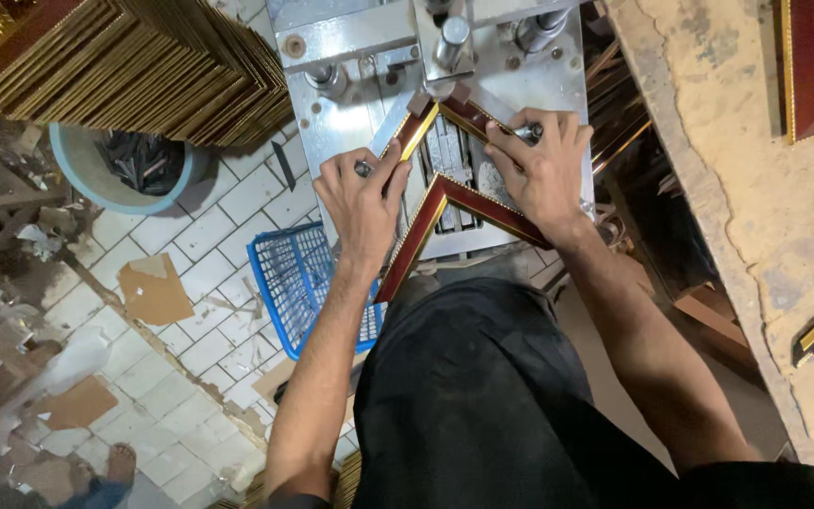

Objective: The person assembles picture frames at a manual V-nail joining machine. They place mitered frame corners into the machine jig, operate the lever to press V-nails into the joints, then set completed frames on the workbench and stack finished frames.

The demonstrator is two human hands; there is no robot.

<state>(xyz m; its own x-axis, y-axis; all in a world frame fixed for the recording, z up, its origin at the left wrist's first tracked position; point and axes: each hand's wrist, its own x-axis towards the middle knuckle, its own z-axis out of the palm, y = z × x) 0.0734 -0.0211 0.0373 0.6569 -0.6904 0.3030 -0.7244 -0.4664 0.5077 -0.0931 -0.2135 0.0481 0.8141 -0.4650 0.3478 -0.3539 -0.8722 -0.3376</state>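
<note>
Red frame pieces point(445, 203) sit under both my hands, left hand point(362, 203) and right hand point(541, 165), fingers pressing them flat on the metal surface point(332, 123); a slip could spoil the corner.

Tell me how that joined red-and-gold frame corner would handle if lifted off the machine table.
The frame corner looks like rigid moulding, so probably stiff. Its slim strips suggest light weight. The mitre joint is likely the weak point; the left hand and right hand press down beside it.

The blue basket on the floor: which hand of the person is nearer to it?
Left. The left hand is on the metal machine table just above the blue basket; the right hand is farther right, across the frame corner.
</note>
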